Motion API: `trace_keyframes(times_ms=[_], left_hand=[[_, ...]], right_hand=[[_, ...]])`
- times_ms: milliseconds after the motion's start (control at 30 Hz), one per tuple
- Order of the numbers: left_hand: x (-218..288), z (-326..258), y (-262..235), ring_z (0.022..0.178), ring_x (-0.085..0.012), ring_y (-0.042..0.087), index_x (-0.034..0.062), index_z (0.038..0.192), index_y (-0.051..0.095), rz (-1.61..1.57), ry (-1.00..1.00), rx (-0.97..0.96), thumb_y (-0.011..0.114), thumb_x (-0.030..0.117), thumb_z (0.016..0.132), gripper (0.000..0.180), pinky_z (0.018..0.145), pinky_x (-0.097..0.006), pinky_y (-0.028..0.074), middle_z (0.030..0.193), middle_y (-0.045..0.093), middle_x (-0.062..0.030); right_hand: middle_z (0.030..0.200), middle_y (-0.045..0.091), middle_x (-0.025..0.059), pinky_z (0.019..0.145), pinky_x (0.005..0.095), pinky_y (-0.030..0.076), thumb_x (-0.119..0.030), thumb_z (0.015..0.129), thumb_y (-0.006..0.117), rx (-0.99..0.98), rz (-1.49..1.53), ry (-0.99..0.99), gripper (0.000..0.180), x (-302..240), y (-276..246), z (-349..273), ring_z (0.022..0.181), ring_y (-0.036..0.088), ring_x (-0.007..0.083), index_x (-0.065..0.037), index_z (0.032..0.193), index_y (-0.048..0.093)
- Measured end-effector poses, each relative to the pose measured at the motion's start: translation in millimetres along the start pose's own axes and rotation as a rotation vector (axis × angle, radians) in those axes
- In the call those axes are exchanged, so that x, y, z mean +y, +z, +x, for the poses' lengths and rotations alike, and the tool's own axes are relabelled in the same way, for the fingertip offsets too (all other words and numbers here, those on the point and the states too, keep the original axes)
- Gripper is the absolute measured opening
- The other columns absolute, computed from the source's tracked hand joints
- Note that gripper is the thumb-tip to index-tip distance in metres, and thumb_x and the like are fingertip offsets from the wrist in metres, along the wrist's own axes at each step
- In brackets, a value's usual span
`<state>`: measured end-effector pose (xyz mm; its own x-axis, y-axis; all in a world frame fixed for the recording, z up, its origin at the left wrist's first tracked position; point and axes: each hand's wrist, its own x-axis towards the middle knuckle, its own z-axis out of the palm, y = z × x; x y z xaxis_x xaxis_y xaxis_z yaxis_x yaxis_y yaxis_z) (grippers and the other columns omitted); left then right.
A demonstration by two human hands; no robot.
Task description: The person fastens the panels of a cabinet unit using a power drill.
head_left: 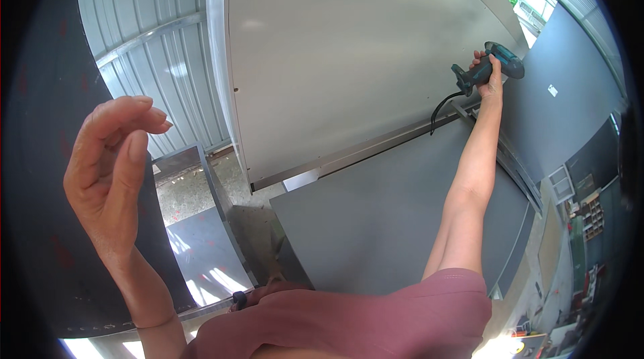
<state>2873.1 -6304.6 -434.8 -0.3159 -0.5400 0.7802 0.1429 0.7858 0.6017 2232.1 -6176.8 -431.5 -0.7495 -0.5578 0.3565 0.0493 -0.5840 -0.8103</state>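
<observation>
A large pale panel (349, 57) spans the upper middle. Near its right end is the corded power tool (508, 62), the right hand's (494, 83) fingers wrapped round it. The left hand's (111, 164) half-curl, empty. Likely step: positioning the tool; next calls for steady aim.

A teal-and-black power drill (480, 75) sits in the right hand (492, 80), gripped around its handle, at the end of the outstretched arm. It lies tilted, the rounded body toward the right, the dark handle base toward the left. A black cord (439, 105) curves down from that base. Its bit cannot be made out.
</observation>
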Motion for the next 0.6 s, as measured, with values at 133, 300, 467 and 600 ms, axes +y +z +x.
trace_keyframes(times_ms=[133, 300, 467, 600], left_hand=[[7.4, -3.4, 1.2, 0.082, -0.0155, 0.058, -0.0040, 0.101, 0.060, 0.036, 0.001, -0.023, 0.057, 0.002, 0.084, 0.018, 0.076, -0.027, 0.046, 0.086, 0.062, -0.0103], [13.1, -9.7, -4.5, 0.080, -0.0150, 0.057, -0.0042, 0.099, 0.061, 0.113, 0.022, -0.097, 0.057, 0.001, 0.083, 0.017, 0.075, -0.026, 0.044, 0.083, 0.062, -0.0101], [19.6, -24.3, -15.4, 0.079, -0.0169, 0.058, -0.0050, 0.098, 0.060, 0.149, 0.101, -0.077, 0.053, 0.000, 0.085, 0.015, 0.074, -0.028, 0.046, 0.084, 0.061, -0.0121], [17.3, -30.4, -19.6, 0.079, -0.0175, 0.059, -0.0058, 0.098, 0.060, 0.144, 0.112, -0.066, 0.051, -0.002, 0.086, 0.015, 0.074, -0.029, 0.047, 0.084, 0.060, -0.0127]], right_hand=[[0.094, 0.056, 0.0167, 0.067, 0.0349, 0.051, -0.018, 0.076, 0.067, 0.087, 0.150, 0.115, 0.032, 23.0, -20.3, 6.0, 0.071, 0.055, 0.0199, 0.000, 0.095, 0.049], [0.092, 0.057, 0.0171, 0.067, 0.0357, 0.052, -0.018, 0.076, 0.068, 0.213, 0.010, 0.166, 0.032, 32.8, -30.0, -1.5, 0.071, 0.056, 0.0204, 0.001, 0.094, 0.049], [0.092, 0.057, 0.0185, 0.074, 0.0398, 0.051, -0.017, 0.076, 0.067, 0.194, 0.014, 0.212, 0.035, 63.1, -46.5, -19.8, 0.075, 0.058, 0.0233, 0.003, 0.098, 0.048], [0.093, 0.059, 0.0189, 0.078, 0.0420, 0.050, -0.017, 0.075, 0.067, 0.300, 0.074, 0.313, 0.035, 115.4, -92.4, -34.2, 0.078, 0.060, 0.0252, 0.003, 0.097, 0.049]])
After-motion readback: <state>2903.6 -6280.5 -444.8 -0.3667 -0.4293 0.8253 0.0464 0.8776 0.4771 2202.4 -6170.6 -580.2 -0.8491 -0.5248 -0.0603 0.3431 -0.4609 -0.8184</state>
